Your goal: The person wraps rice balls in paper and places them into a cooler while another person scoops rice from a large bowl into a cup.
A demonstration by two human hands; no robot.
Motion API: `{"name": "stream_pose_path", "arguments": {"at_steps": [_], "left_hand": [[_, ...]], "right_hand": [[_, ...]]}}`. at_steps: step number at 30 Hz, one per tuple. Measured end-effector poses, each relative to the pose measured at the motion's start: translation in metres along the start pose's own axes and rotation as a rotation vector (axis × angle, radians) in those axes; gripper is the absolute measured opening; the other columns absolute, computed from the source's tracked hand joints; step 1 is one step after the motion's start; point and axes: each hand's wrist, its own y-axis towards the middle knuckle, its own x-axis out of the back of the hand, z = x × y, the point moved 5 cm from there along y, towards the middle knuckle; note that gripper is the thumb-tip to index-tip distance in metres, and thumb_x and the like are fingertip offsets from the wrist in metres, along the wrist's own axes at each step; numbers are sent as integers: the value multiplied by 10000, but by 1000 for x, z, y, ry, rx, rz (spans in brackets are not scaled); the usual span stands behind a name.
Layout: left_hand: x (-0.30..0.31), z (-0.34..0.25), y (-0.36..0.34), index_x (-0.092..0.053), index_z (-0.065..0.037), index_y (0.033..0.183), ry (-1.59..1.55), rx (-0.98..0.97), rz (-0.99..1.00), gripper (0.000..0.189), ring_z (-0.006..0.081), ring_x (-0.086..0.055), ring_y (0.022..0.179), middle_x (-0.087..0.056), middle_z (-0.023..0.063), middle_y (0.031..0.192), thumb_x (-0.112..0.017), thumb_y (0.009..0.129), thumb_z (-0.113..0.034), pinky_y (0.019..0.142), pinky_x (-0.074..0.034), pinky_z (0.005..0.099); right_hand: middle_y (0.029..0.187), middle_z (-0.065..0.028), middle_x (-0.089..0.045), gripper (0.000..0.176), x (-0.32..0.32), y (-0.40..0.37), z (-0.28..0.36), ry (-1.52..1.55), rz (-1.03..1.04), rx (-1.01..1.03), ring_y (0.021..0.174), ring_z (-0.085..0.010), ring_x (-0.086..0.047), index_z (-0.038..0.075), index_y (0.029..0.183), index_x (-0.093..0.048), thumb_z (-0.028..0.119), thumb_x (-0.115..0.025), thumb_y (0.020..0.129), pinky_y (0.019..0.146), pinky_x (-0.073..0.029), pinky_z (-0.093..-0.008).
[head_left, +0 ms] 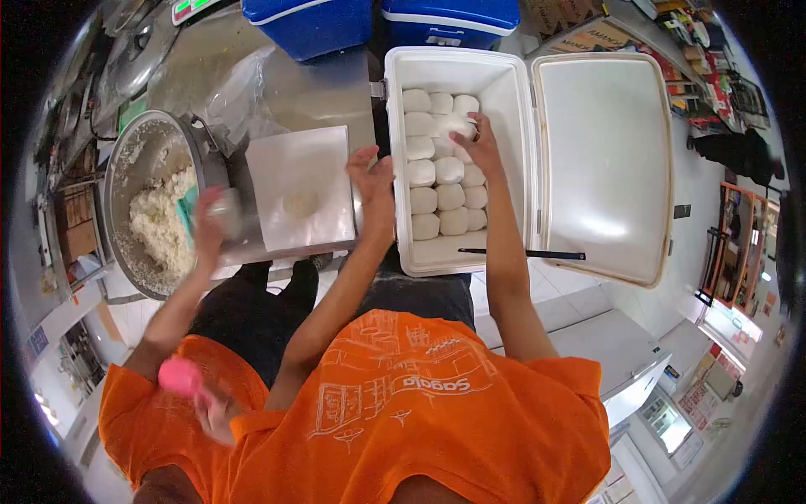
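An open white cooler box (401,244) holds several rows of white, rounded blocks (453,221), which look like packed rice portions. My right hand (483,151) reaches inside, its thumb and fingers curved around a white rice portion (454,128) that lies over the upper rows. Just outside the cooler's left wall is my left hand (373,181), palm up with fingers apart and nothing in it. Near it, a white sheet (323,197) on the steel table (332,92) bears a small pale mound of rice (300,203).
At my left, a co-worker's blurred hand (208,231) is by a large pot of rice (159,223); the other holds a pink scoop (180,376). The cooler's lid (603,168) lies open rightward. Two blue coolers (311,25) stand behind. A black strap (520,254) crosses the cooler's front.
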Motion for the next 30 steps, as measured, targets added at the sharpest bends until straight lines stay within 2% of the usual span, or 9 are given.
{"name": "stream_pose_path", "arguments": {"at_steps": [2,5,11,13,15,18,24,27,30], "left_hand": [[27,-12,-4,-305,-117,1341,-105,-7,90,424,219,-536,1049,-471,104,1290,-526,986,-185,904,-454,358],[94,9,-2,-430,-111,1290,-59,42,-106,339,191,-589,939,-545,86,1176,-551,980,-172,824,-481,331],[214,45,-30,-539,-58,1169,213,51,-303,215,138,-580,896,-566,33,1071,-569,967,-127,780,-464,281],[253,59,-27,-544,-32,1161,309,-50,-256,245,211,-580,974,-573,81,1109,-584,920,-45,836,-463,317],[249,46,-26,-530,-22,1203,1205,-430,-27,386,318,-543,1109,-547,150,1210,-597,829,43,941,-444,393],[253,37,-19,-500,-33,1300,1444,-441,130,584,363,-465,1258,-473,174,1347,-612,738,82,1043,-402,462],[309,45,10,-607,-82,1241,1607,-534,382,506,320,-589,1128,-642,149,1188,-604,747,29,1022,-444,408],[335,52,16,-636,-76,1182,1479,-646,498,444,307,-597,1096,-634,138,1201,-631,745,1,943,-471,422],[325,39,18,-676,-84,1068,1496,-702,520,326,298,-630,996,-673,105,1101,-656,748,-27,841,-487,431]], "right_hand": [[1232,-114,-578,649,8,24,-63,-38,97,-260,1085,-188,-555,34,1377,-447,288,-754,865,913,-468,-312],[1194,-112,-589,664,-15,32,-120,-405,245,-257,1060,-174,-560,27,1349,-474,387,-745,862,874,-484,-309],[1238,-183,-606,757,-22,11,-111,-322,217,-285,1133,-272,-573,15,1370,-452,544,-664,871,965,-448,-377],[1240,-204,-605,760,-25,9,-102,-429,169,-253,1145,-305,-571,15,1386,-436,563,-622,894,982,-438,-391],[1259,-224,-589,745,-28,16,-113,-562,245,-217,1158,-331,-567,25,1418,-405,570,-547,930,996,-434,-405],[1272,-219,-580,692,-27,30,-149,-989,163,121,1160,-338,-568,39,1438,-391,472,-592,937,979,-451,-402],[1213,-155,-605,386,1,-55,48,-34,-196,134,1048,-221,-608,34,1308,-527,87,-601,933,863,-502,-319],[1082,-96,-655,266,-44,-121,110,-14,-173,300,919,-164,-612,53,1182,-612,-4,-557,928,774,-494,-265],[995,-63,-677,249,-134,-166,113,-110,186,300,879,-167,-634,69,1131,-643,53,-628,883,746,-503,-280]]}}
